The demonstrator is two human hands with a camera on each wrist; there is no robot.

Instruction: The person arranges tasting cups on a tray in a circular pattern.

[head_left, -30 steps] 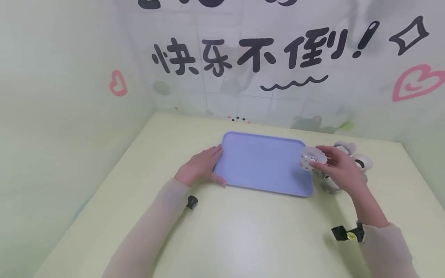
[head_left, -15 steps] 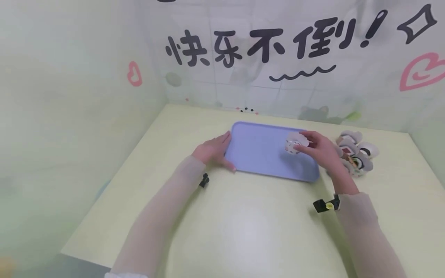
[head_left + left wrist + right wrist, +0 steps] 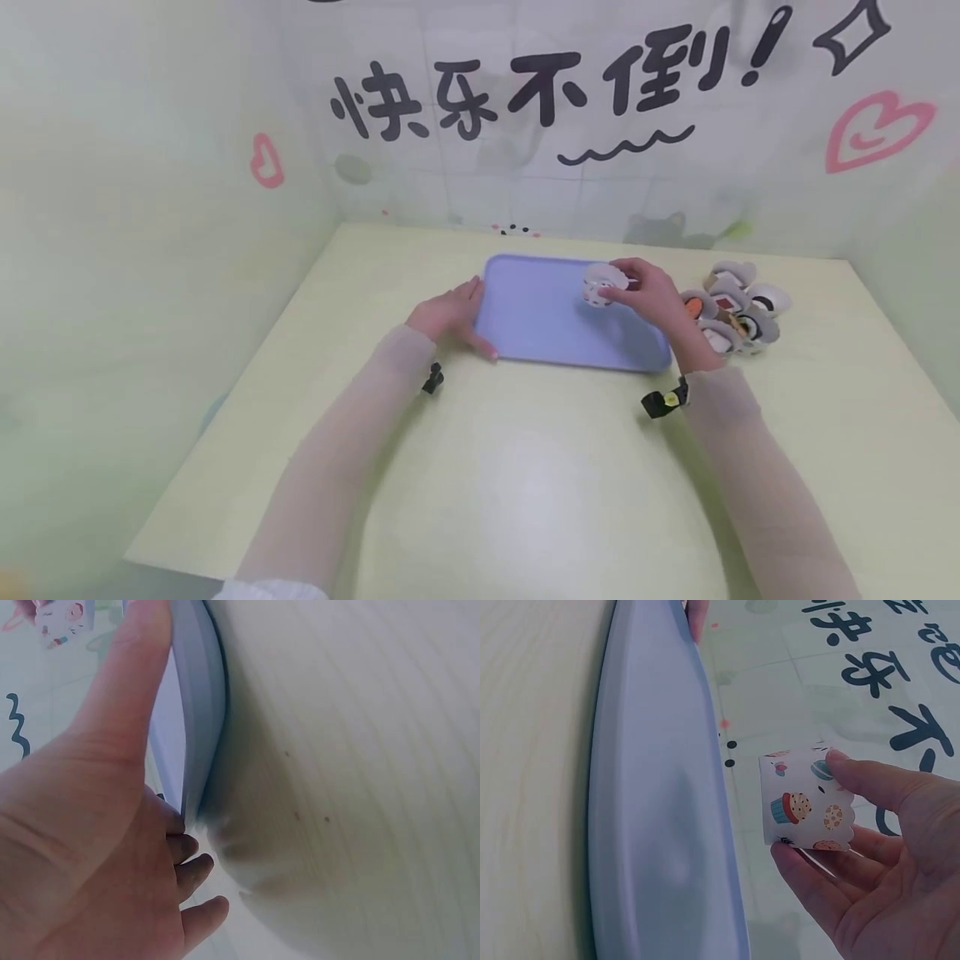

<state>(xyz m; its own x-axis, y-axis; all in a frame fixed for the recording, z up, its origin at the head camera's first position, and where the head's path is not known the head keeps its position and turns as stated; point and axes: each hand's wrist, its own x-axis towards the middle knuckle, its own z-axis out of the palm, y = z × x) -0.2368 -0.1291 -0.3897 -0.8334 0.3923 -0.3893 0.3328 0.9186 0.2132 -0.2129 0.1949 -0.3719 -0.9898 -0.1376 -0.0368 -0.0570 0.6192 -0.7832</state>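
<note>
On a bench (image 3: 525, 483), a tray (image 3: 525, 308), long axis roughly left to right. At its left end, left hand (image 3: 448, 315) with straight fingers, thumb spread. In right hand (image 3: 651, 296), a pinched cup (image 3: 806, 799), above its right half.

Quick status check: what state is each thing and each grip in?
Tray: lying on the table.
Held cup: roughly upright above the tray, printed outside, contents not visible.
Other cups: bunched right of the tray, contents showing in several.
Left grip: touching the tray's left end, fingers extended.
Right grip: pinching the held cup, thumb opposite the fingers.
</note>
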